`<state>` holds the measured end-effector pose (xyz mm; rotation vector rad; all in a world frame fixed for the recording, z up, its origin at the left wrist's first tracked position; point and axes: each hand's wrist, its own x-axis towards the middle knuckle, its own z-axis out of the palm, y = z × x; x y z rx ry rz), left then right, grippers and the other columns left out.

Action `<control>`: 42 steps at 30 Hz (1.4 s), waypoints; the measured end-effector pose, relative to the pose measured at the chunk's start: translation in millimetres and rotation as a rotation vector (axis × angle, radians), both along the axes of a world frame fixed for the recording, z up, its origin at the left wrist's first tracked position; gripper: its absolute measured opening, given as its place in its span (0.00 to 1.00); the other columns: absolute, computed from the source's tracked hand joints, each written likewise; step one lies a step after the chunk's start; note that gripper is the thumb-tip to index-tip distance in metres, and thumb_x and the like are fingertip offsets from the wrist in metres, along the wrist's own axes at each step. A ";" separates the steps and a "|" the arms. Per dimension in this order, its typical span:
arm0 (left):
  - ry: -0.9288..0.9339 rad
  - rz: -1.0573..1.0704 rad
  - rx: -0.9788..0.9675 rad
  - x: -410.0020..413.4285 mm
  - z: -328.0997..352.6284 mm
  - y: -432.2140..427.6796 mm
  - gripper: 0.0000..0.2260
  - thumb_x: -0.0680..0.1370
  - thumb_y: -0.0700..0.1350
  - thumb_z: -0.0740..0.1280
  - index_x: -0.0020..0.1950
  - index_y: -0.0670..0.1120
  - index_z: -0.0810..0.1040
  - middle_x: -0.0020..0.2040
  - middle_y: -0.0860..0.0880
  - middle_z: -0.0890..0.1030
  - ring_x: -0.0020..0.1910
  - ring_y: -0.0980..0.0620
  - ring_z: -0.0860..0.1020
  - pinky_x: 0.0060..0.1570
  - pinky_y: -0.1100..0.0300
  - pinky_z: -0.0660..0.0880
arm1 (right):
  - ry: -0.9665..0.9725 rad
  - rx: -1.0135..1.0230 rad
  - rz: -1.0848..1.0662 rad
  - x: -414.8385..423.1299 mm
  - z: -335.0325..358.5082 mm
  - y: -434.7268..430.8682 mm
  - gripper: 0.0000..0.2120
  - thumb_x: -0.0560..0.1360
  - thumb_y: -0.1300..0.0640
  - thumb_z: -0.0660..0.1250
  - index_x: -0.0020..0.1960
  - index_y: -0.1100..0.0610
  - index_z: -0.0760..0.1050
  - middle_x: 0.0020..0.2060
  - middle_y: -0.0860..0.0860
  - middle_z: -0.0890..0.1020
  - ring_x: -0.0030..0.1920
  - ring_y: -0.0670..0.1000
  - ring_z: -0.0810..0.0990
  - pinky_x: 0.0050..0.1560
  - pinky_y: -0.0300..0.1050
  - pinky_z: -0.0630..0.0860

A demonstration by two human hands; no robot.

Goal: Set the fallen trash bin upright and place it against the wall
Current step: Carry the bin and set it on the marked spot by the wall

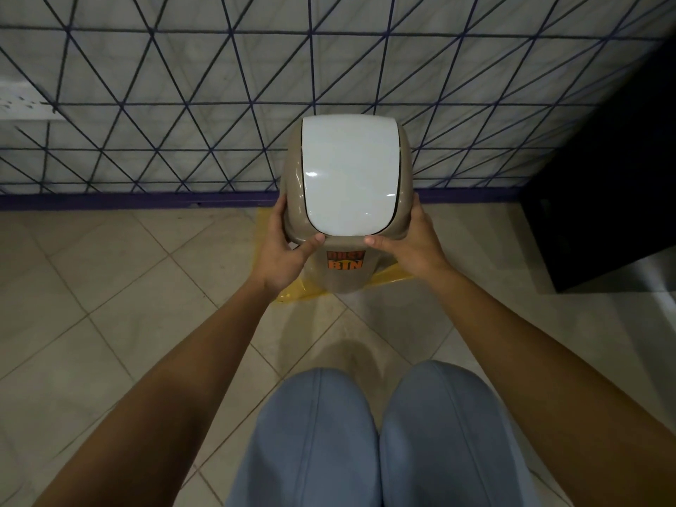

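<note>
Trash bin (345,276) stands upright on the tiled floor (109,287), close in front of the wall (183,86) with its triangle-patterned tiles; whether its back touches the wall cannot be told. Its white swing lid (350,177) faces up, and an orange "BIN" label (345,260) shows on the beige body below. Left hand (289,250) clasps the bin's top at the left side, right hand (406,243) at the right, each grip closed on the bin with thumbs on the front rim. Yellow plastic (292,292) lies under the bin. 2 knees in blue trousers (384,433) sit nearer the camera than the bin, and a dark cabinet (603,195) stands to the bin's right.
</note>
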<state>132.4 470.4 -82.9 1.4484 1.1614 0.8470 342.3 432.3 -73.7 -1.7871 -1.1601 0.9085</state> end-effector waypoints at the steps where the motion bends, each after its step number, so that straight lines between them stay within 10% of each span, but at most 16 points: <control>1: 0.003 -0.005 0.000 0.7 0.0 1.0 0.41 0.71 0.47 0.73 0.77 0.49 0.53 0.72 0.52 0.65 0.69 0.55 0.66 0.66 0.53 0.70 | -0.005 -0.009 -0.003 0.9 -0.4 0.4 0.52 0.59 0.55 0.81 0.75 0.53 0.56 0.68 0.55 0.69 0.70 0.54 0.66 0.68 0.57 0.68; 18: 0.003 0.019 -0.012 10.2 -3.3 21.4 0.39 0.72 0.45 0.72 0.77 0.49 0.53 0.74 0.49 0.64 0.70 0.51 0.66 0.67 0.47 0.69 | -0.068 0.021 -0.147 1.8 -7.8 16.5 0.47 0.62 0.53 0.80 0.75 0.53 0.59 0.68 0.54 0.65 0.69 0.53 0.66 0.61 0.42 0.64; 42: -0.036 0.063 0.001 24.5 1.6 45.4 0.37 0.73 0.41 0.71 0.77 0.47 0.53 0.73 0.48 0.65 0.70 0.51 0.66 0.68 0.49 0.68 | -0.084 0.051 -0.169 4.0 -7.8 46.1 0.45 0.63 0.53 0.79 0.74 0.55 0.60 0.69 0.55 0.67 0.69 0.54 0.67 0.67 0.51 0.68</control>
